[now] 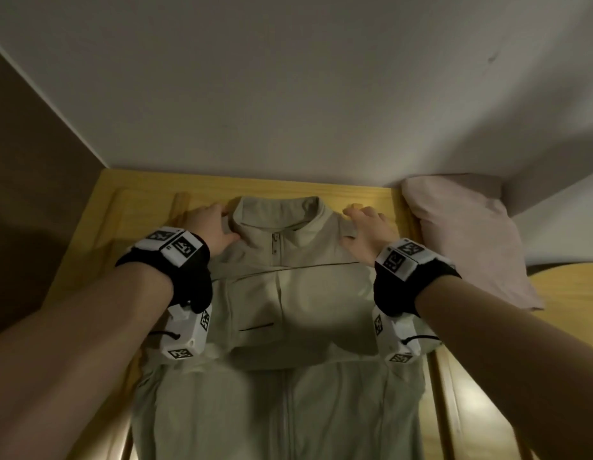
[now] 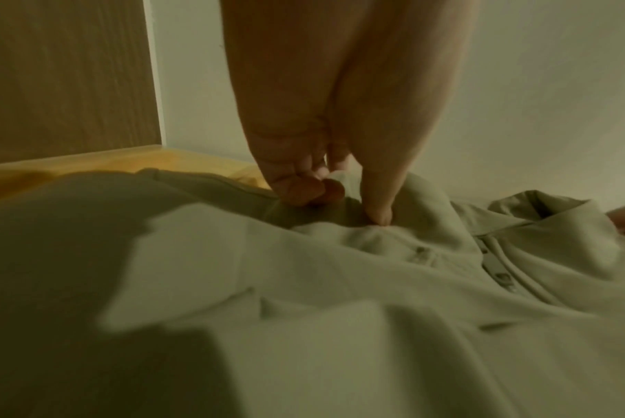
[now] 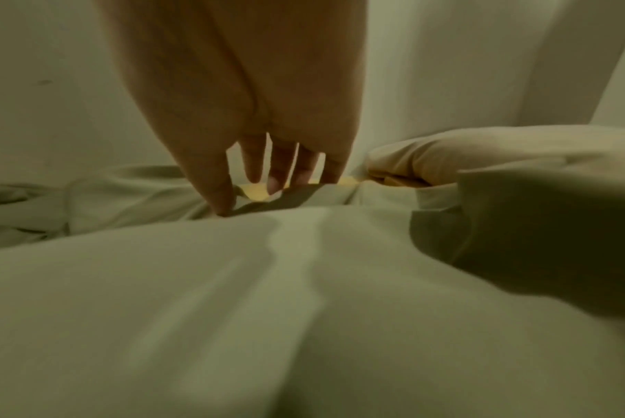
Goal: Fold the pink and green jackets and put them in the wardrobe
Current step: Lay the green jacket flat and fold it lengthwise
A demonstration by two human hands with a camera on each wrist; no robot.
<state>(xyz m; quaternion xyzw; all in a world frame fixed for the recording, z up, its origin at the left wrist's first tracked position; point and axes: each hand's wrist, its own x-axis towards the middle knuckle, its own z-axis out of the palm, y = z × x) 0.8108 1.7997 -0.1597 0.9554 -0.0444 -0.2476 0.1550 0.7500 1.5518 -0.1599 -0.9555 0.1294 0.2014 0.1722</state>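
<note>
The green jacket (image 1: 281, 303) lies front-up on the yellow wooden surface (image 1: 145, 200). Its long axis runs from the collar at the far edge back toward the person, who has one hand on each shoulder, equally near. The left hand (image 1: 210, 227) pinches fabric in curled fingers. The right hand (image 1: 368, 229) has its thumb on the cloth and its fingers past the shoulder edge, so its grip is unclear. A pink bundle (image 1: 467, 237) sits at the far right corner. No writing is legible; the wrist bands (image 1: 175, 249) show only marker patterns

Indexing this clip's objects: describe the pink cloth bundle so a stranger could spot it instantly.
Find the yellow wooden surface below the white wall. At its far right corner, beside the green jacket, lies the pink bundle. It alone is pink and sits against the wall.
</note>
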